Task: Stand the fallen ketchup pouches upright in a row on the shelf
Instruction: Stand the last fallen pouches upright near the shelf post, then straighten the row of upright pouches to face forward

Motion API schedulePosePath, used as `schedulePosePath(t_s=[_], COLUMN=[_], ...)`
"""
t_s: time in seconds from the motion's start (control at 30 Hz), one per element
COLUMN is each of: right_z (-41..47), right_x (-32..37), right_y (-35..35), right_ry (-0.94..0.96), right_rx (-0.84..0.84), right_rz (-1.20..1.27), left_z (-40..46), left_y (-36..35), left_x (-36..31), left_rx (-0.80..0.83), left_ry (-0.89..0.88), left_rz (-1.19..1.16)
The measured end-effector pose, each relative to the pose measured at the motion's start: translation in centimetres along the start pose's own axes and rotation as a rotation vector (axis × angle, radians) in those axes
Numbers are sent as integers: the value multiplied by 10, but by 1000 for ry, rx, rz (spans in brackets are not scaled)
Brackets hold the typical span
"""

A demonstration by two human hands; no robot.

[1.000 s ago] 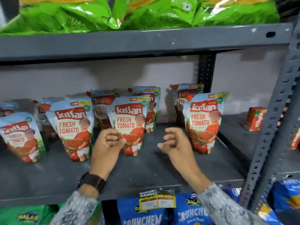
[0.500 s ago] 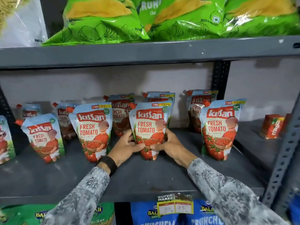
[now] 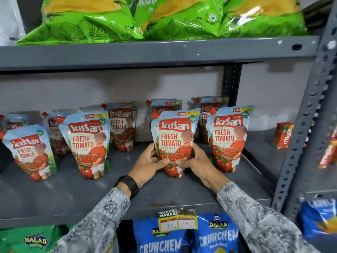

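Several Kissan ketchup pouches stand on the grey shelf (image 3: 54, 194) in a front and a back row. My left hand (image 3: 147, 163) and my right hand (image 3: 196, 162) clasp the lower sides of the middle front pouch (image 3: 175, 137), which is upright with its base on the shelf. To its right stands another front pouch (image 3: 228, 137). Left of it stand a front pouch (image 3: 87, 145) and a slightly tilted one (image 3: 30, 150) at the far left. Back-row pouches (image 3: 121, 125) are partly hidden behind the front ones.
A small red carton (image 3: 282, 135) sits on the shelf at the right. A perforated grey upright (image 3: 308, 114) stands at the right front. Green chip bags (image 3: 91, 21) lie on the shelf above, blue bags (image 3: 158, 238) below, with a price tag (image 3: 177, 219) on the shelf's edge.
A second ago both hands hovered apart in front of the pouches. They have closed around the middle front pouch, which now sits closer to the right-hand pouch. The camera has come nearer.
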State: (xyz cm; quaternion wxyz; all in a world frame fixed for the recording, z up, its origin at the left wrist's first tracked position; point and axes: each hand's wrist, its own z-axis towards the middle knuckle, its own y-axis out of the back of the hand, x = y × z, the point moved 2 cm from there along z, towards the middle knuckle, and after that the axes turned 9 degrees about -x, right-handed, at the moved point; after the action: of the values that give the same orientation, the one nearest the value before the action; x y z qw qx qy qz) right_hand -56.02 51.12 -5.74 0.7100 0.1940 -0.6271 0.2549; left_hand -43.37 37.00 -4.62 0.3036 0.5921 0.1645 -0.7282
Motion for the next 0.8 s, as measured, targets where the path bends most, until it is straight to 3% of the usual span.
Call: schedulePosePath(t_s=[0.13,0.37,0.53,0.8], right_z=[-6,-47,-67,-48], right_x=[-5,-3,0,13], right_y=[4,7,-34,-199], right_ry=[20,97,123,38], right_rx=[-51,-342,-224,70], right_rz=[-21,-114,-67,-48], left_z=[-6,-29,-51,-51], left_y=[1,56,134,247], left_x=[1,9,17,20], left_rx=[-13,-167,-303,-534], left_ry=[-1,-59,-72,8], left_rz=[20,194,152,211])
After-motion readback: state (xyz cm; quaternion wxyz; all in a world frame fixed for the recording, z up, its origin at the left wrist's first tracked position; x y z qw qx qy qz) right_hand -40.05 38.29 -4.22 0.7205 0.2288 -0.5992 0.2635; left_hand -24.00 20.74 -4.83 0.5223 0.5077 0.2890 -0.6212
